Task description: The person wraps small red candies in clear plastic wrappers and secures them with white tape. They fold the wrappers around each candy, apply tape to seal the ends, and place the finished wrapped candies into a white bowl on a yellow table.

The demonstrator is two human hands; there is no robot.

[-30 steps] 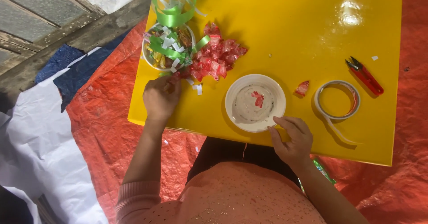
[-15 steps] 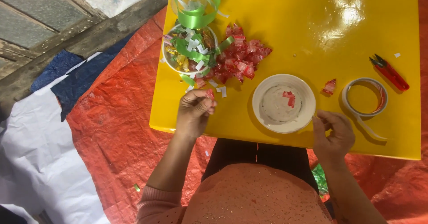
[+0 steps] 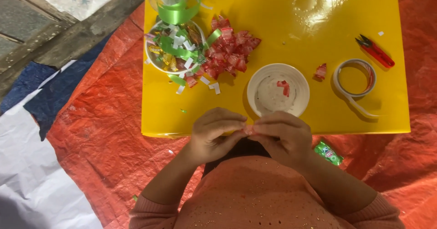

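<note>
Your left hand [image 3: 213, 135] and your right hand [image 3: 283, 137] meet just in front of your chest, at the near edge of the bright yellow square table [image 3: 282, 10]. Your fingertips pinch together on a tiny pink-red scrap of shiny wrapper [image 3: 248, 129]. Both hands are closed on it, one from each side. It is so small that you can only see a bit of it between your fingers.

Just past your hands sits a small round white bowl [image 3: 278, 91] with a red scrap lying inside. To its left is a pile of crinkled red shiny wrappers [image 3: 230, 51]. Next to the pile is another white bowl stuffed with green ribbon bits and coloured scraps [image 3: 175, 49]. A curly loop of green ribbon [image 3: 176, 3] lies at the far edge.

To the right of the white bowl is one loose red wrapper piece [image 3: 321, 71], then a roll of white tape [image 3: 355, 77] with its end trailing off. Small red snips [image 3: 375, 51] lie beyond the tape. A green candy packet [image 3: 328, 152] rests on the orange plastic sheet [image 3: 104, 133] by your right arm.
</note>
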